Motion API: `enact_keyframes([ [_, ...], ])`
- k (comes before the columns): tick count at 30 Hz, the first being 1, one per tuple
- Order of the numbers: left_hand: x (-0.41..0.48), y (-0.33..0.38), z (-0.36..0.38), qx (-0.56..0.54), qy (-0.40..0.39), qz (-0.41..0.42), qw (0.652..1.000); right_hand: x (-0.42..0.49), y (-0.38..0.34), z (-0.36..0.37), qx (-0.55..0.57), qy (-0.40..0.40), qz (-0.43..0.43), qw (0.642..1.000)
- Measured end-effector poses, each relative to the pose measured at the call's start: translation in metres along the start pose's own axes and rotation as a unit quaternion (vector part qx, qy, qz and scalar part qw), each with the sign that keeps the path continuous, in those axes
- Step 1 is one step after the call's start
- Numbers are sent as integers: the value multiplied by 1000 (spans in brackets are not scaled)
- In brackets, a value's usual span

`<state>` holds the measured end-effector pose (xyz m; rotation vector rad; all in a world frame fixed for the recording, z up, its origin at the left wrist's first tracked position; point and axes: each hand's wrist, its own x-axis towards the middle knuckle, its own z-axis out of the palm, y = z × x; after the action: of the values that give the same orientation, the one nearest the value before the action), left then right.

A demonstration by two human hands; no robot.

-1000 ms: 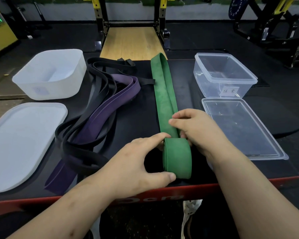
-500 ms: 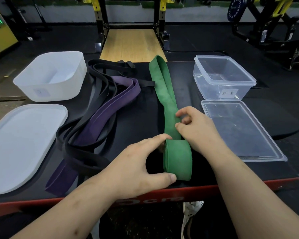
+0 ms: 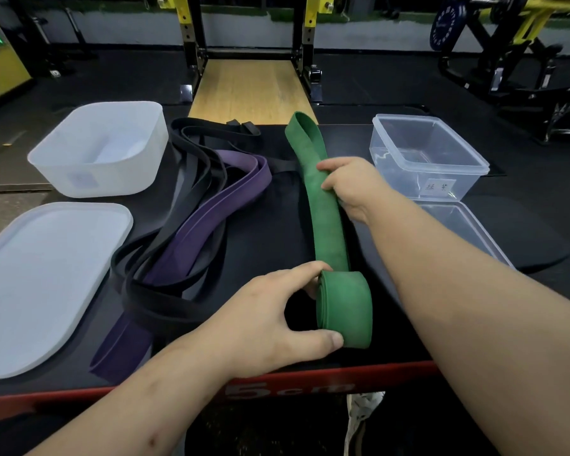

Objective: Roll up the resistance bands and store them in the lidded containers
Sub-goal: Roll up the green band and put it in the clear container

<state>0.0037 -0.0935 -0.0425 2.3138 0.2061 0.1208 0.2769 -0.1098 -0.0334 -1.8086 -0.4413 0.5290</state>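
A green resistance band (image 3: 324, 222) lies down the middle of the black platform, its near end wound into a roll (image 3: 344, 307). My left hand (image 3: 264, 317) pinches that roll between forefinger and thumb. Farther up, my right hand (image 3: 352, 189) grips the flat part of the green band, which is raised off the surface there. A purple band (image 3: 195, 245) and a tangle of black bands (image 3: 185, 179) lie to the left. A clear container (image 3: 425, 159) stands at the right, with its clear lid (image 3: 468, 232) just in front of it.
A frosted white tub (image 3: 102, 149) stands at the back left, its white lid (image 3: 43, 284) flat in front of it. The platform's red front edge (image 3: 310, 386) runs close to me. Gym racks and a wooden lifting platform (image 3: 250, 90) lie beyond.
My right hand has slid away from the roll, up along the green band, and now grips it near mid-length. My left hand stays on the roll.
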Motion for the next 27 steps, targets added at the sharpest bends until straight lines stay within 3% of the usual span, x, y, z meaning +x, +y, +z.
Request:
enact_keyframes([
  [2, 1, 0, 0, 1, -2, -1, 1000, 2, 0, -5, 26, 15, -25, 999],
  [6, 2, -1, 1, 1, 0, 0, 1000, 1, 10, -10, -227, 19, -49, 973],
  [10, 3, -1, 2, -3, 1, 0, 1000, 12, 7, -9, -316, 11, -54, 947],
  [17, 4, -2, 2, 0, 6, 0, 1000, 32, -6, -1, -501, -55, -89, 859],
  [19, 4, -3, 2, -2, 7, 2, 1000, 38, -9, 5, -518, -67, -92, 848],
  [23, 6, -4, 2, -1, 11, 6, 1000, 46, -12, 3, -466, -75, -54, 880],
  [27, 8, -8, 2, 1, 4, 2, 1000, 34, -11, 0, -479, -82, -82, 870],
])
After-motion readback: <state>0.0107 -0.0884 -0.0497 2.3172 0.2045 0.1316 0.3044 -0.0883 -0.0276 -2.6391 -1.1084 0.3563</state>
